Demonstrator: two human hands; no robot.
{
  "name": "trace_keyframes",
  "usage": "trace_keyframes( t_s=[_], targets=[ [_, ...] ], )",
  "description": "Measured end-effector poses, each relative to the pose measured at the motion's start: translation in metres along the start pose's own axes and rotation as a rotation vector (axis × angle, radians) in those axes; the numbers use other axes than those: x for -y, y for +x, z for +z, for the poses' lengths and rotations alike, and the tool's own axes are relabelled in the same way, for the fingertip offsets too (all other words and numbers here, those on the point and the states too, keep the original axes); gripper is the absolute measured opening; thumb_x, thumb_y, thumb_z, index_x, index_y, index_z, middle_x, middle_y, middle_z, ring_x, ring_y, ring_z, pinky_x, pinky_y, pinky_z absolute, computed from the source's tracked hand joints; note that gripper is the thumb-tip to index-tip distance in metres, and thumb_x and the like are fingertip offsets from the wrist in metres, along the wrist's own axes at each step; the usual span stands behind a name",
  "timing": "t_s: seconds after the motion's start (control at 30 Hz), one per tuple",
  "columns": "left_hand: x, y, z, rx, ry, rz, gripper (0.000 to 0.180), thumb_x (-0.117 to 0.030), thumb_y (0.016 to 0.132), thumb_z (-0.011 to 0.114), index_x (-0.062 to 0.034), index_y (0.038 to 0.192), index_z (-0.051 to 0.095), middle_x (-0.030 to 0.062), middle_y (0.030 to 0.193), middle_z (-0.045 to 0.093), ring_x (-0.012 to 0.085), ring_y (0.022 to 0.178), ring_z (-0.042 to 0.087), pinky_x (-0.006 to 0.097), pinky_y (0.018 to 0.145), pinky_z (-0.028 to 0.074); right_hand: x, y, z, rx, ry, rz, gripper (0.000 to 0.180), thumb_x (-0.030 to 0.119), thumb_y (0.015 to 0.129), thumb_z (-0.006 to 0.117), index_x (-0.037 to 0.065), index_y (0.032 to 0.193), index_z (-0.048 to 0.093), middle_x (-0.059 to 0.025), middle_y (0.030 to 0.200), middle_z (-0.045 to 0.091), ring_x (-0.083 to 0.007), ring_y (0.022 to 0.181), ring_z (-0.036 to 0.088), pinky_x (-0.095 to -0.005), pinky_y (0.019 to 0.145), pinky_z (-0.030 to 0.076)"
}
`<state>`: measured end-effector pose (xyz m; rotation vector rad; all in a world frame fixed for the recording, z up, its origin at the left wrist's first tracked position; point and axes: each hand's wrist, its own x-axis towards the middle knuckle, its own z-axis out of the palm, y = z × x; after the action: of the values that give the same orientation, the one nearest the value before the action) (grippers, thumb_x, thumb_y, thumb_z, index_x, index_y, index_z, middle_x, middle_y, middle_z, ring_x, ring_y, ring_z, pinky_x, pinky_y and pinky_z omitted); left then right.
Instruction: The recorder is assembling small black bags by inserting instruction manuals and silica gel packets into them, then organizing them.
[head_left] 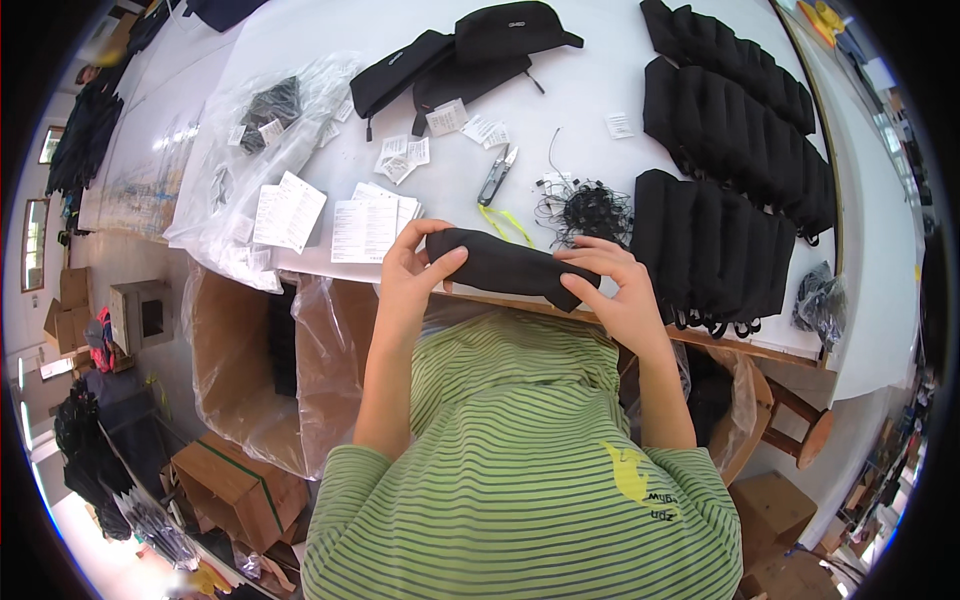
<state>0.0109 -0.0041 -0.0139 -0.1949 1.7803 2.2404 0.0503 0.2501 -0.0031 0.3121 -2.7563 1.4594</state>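
While your left hand (411,272) and right hand (622,284) are pinching opposite ends of the pouch (515,268), fingers (602,263) closed on it, you are holding it at the near edge of the table (580,100), seemingly turning or checking it. Any next move is probably calling for even support at both ends.

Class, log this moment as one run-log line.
left hand: gripping black pouch, left end | right hand: gripping its right end | on table: snips, tangled black cords
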Motion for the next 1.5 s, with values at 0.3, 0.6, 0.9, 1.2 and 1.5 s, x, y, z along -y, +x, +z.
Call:
trace_keyframes(
  t_s=[0.3, 0.6, 0.9, 1.2, 1.5],
  targets=[
    [0.004, 0.016, -0.074, -0.368, 0.874, 0.409, 0.037, -0.011, 0.085, 0.065, -0.0053, 0.12, 0.054, 0.008, 0.119, 0.053, 0.0227, 0.107, 0.051, 0.034, 0.09, 0.042, -0.005, -0.061, -0.116, -0.64, 0.445, 0.398, 0.02, 0.01, 0.086, 0.068, -0.004, 0.099, 0.066, 0.0012, 0.085, 0.063, -0.0058, 0.079, 0.055, -0.0197, 0.071, 0.044],
    [0.034, 0.027, -0.142, -0.46, 1.317, 0.263, 0.07, -0.041, 0.083, 0.068, 0.0054, 0.13, 0.044, 0.0233, 0.13, 0.046, 0.0378, 0.123, 0.039, 0.046, 0.105, 0.028, -0.163, -0.156, -0.214, -1.281, -0.466, 0.543, 0.03, 0.023, 0.087, 0.066, -0.004, 0.098, 0.065, -0.013, 0.08, 0.067, -0.0145, 0.075, 0.059, -0.0296, 0.071, 0.047],
    [0.035, 0.031, -0.136, -0.471, 1.418, 0.342, 0.063, -0.039, 0.082, 0.068, 0.0022, 0.126, 0.049, 0.0211, 0.126, 0.048, 0.0385, 0.117, 0.042, 0.047, 0.101, 0.031, -0.195, -0.156, -0.189, -1.123, -0.014, 0.747, 0.042, 0.031, 0.086, 0.067, 0.001, 0.114, 0.061, -0.0146, 0.105, 0.064, -0.022, 0.09, 0.06, -0.0324, 0.085, 0.045],
    [-0.021, 0.011, -0.068, -0.261, 0.817, 0.29, 0.023, -0.015, 0.093, 0.058, 0.0015, 0.102, 0.044, 0.0102, 0.084, 0.052, 0.0149, 0.078, 0.047, 0.028, 0.07, 0.041, -0.057, -0.048, -0.1, -0.804, -0.203, 0.333, 0.018, 0.013, 0.08, 0.07, 0.008, 0.097, 0.066, -0.0056, 0.101, 0.06, -0.0193, 0.093, 0.055, -0.033, 0.079, 0.043],
    [-0.005, -0.018, 0.005, 0.018, 0.586, 0.115, 0.041, -0.028, 0.099, 0.047, 0.0016, 0.126, 0.038, 0.0143, 0.107, 0.053, 0.0185, 0.098, 0.05, 0.03, 0.087, 0.041, -0.084, 0.124, 0.022, -0.415, -0.507, 0.163, 0.018, 0.022, 0.073, 0.071, 0.009, 0.084, 0.066, -0.0109, 0.091, 0.059, -0.0284, 0.091, 0.055, -0.0391, 0.078, 0.046]
  ],
)
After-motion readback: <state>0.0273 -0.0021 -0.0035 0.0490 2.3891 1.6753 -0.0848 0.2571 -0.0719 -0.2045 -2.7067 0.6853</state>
